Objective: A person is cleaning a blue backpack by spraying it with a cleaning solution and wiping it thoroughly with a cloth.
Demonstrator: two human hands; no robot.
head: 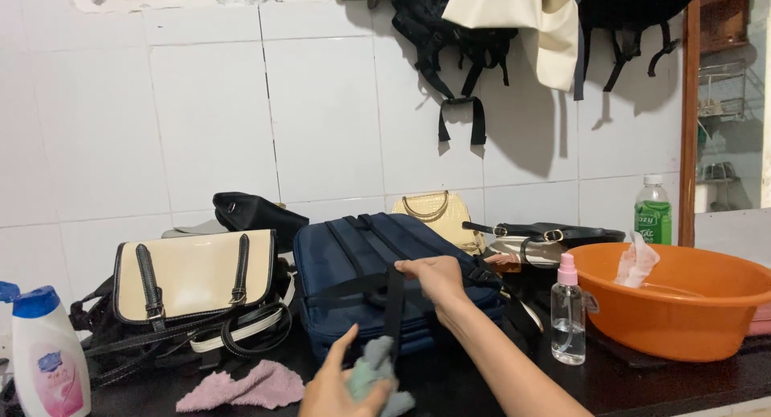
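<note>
Left hand (333,389) down at the bottom edge, fingers curled round a grey cloth (377,377) bunched against a black strap (393,308). Right hand (434,276) pinches that strap's top end, holding it up off the navy bag (377,280), which lies flat mid-counter. Pink rag (245,385) and white bottle (48,357) to the left, spray bottle (568,312) and orange basin (683,296) to the right. Cream satchel (193,284) sits beside the navy one, more bags hang on the tile wall (321,104).
</note>
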